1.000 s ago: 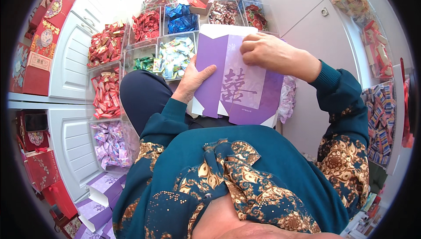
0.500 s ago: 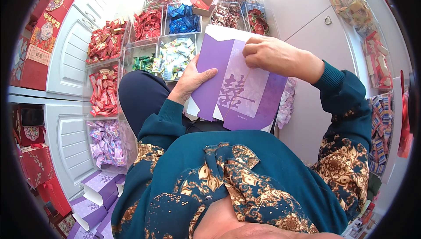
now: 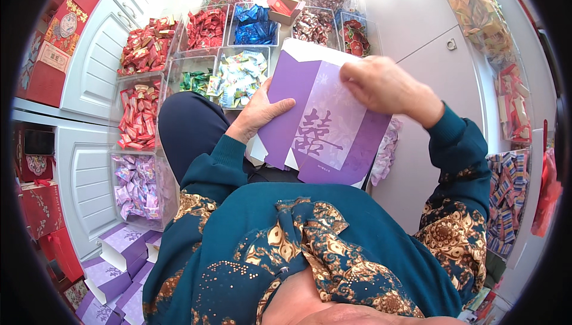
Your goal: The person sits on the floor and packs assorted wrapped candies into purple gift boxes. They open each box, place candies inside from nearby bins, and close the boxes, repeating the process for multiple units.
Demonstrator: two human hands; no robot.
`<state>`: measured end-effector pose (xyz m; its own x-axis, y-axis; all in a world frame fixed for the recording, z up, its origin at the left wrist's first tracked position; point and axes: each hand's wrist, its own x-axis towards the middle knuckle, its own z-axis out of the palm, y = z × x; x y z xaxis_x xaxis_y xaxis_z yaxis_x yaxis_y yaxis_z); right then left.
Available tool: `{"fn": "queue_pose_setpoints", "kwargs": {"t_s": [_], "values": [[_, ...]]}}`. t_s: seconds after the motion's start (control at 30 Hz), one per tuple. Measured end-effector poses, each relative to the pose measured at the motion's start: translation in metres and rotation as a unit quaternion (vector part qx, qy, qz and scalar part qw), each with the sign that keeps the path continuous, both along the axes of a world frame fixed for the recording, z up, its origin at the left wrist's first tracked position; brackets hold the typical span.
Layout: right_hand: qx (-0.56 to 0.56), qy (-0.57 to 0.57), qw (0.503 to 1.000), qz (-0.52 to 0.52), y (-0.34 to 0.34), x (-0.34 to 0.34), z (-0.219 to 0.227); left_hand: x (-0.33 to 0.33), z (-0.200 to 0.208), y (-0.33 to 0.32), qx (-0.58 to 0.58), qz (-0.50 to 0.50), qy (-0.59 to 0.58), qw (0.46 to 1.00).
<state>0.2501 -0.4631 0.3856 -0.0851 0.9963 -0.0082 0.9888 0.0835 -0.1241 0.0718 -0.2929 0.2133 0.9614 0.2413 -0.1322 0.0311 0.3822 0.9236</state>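
Purple card (image 3: 292, 92), pale floral panel (image 3: 336, 110), teal gold-patterned top (image 3: 351, 223), blue packets (image 3: 255, 27)

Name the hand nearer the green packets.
Left. The left hand is below and right of the green packets, holding the purple cardboard; the right hand is farther right.

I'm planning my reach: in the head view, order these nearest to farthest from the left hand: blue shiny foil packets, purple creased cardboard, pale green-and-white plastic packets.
1. Purple creased cardboard: held by the left hand, extending rightward.
2. Pale green-and-white plastic packets: just ahead, slightly left.
3. Blue shiny foil packets: farther ahead, beyond the pale packets.
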Motion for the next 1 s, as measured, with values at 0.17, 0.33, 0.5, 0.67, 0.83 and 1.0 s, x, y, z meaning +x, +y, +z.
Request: {"fn": "queue_pose_setpoints", "kwargs": {"t_s": [0.17, 0.33, 0.5, 0.67, 0.83, 1.0], "values": [[0.023, 0.103, 0.966, -0.238, -0.019, 0.06, 0.015, -0.001, -0.003, -0.001, -0.05, 0.003, 0.0, 0.999], [0.134, 0.117, 0.935, -0.306, -0.069, 0.057, -0.02, -0.003, -0.007, -0.004, -0.091, 0.01, 0.004, 0.996], [0.061, 0.298, 0.897, -0.32, -0.134, -0.02, -0.021, -0.005, -0.012, -0.007, -0.087, 0.017, 0.007, 0.996], [-0.042, 0.386, 0.862, -0.326, -0.159, -0.088, -0.041, -0.005, -0.015, -0.011, -0.108, 0.018, -0.025, 0.994], [0.018, 0.451, 0.782, -0.43, -0.18, -0.088, -0.051, -0.008, -0.014, -0.014, -0.146, -0.008, 0.026, 0.989], [0.083, 0.178, 0.887, -0.418, -0.164, -0.078, -0.07, -0.011, -0.01, -0.018, -0.142, -0.004, 0.018, 0.99]]}}
